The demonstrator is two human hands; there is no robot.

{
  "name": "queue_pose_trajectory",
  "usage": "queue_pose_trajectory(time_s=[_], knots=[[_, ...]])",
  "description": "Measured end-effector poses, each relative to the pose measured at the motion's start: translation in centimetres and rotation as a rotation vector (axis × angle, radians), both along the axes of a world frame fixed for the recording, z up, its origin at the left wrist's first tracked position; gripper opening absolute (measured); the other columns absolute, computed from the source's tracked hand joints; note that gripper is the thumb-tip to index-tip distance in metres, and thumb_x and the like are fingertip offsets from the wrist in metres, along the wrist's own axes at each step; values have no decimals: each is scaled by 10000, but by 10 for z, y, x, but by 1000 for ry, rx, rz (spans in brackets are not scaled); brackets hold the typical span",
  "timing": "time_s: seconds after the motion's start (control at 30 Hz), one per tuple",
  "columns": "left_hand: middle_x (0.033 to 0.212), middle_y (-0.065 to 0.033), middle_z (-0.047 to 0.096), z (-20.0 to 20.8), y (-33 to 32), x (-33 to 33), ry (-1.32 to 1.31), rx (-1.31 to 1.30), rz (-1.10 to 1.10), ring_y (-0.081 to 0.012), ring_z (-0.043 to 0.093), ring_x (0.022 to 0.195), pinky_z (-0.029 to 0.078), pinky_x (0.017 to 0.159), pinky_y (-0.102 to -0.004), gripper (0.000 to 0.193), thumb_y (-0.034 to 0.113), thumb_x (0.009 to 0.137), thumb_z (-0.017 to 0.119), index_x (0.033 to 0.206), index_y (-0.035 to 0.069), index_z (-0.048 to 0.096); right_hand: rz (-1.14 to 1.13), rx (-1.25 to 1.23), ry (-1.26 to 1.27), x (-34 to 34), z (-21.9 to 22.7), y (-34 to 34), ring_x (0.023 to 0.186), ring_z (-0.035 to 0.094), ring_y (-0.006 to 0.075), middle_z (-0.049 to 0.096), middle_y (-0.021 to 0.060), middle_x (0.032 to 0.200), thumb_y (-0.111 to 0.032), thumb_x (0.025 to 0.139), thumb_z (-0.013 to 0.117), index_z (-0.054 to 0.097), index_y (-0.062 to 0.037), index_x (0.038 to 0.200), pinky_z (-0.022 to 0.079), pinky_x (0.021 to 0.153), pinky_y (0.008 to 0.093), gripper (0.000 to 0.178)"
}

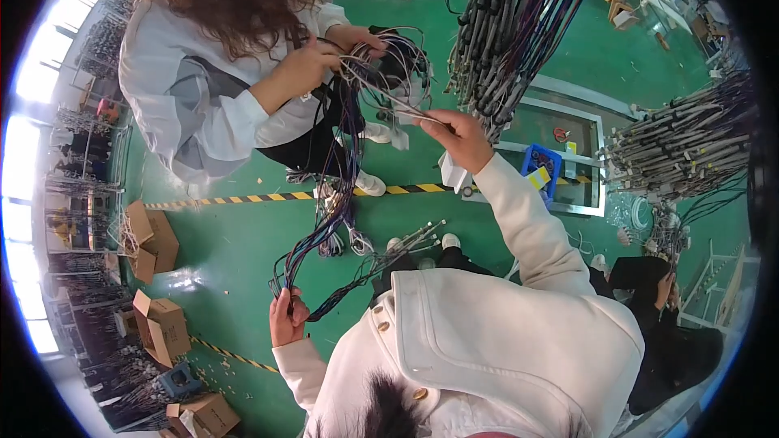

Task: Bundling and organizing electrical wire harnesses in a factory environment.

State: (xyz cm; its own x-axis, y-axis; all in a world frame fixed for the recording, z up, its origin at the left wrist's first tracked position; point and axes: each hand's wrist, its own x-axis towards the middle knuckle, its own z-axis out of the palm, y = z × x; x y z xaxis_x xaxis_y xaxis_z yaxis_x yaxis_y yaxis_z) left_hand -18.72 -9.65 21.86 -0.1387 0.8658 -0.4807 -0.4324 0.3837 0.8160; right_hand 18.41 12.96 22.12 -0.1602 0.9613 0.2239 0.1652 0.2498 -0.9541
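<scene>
My left hand (288, 318) is closed round a wire harness (333, 223) of dark, blue and reddish wires. One part of the harness rises from that hand toward a co-worker; another runs right, with pale connectors at its ends. My right hand (462, 139) reaches forward and pinches a few pale wires (406, 111) between thumb and fingers. These wires lead into a looped tangle in front of the co-worker. Both of the co-worker's hands (312, 69) grip the tangle at its upper left, apart from my hands.
Thick hanging cable bundles (507, 32) stand ahead right, with another bunch (682, 142) farther right. A blue bin (542, 169) sits by a metal frame (602, 162) on the green floor. Cardboard boxes (162, 328) line the left. Another person in black (677, 361) is at lower right.
</scene>
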Motion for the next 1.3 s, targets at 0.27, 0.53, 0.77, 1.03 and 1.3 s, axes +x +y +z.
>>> queue_pose_trajectory(time_s=[0.27,0.53,0.77,1.03,1.3], knots=[[450,34,361,1,1,-1,12,0,-39,-47,250,372,219,410,-215,267,266,934,392,876,39,521,56,-81,-42,-5,-9,0,599,389,47,524,-13,680,-190,865,530,617,-31,993,341,536,211,222],[449,32,366,0,5,-1,10,1,-42,-49,257,373,223,411,-215,267,269,932,395,874,39,516,238,-267,251,-38,-30,-25,547,393,40,433,-34,616,-120,882,464,534,-50,1140,349,494,201,277],[446,28,374,0,6,2,14,-5,-38,-50,262,370,221,405,-211,271,270,931,401,876,29,510,279,-324,325,-53,-36,-31,556,405,40,447,-21,645,-97,876,454,512,-44,1158,360,497,205,293],[451,22,383,0,6,0,-26,4,-42,-56,272,373,225,407,-218,269,256,924,414,883,14,526,190,-317,390,-49,-34,-19,520,318,14,439,-33,675,-165,892,465,517,-51,1135,272,462,158,273],[471,5,407,1,18,14,16,-17,-65,-63,291,385,237,416,-224,257,222,918,423,890,0,549,150,-221,390,-41,-36,22,520,377,30,481,-22,667,-175,882,474,530,-45,1096,319,459,178,256]])
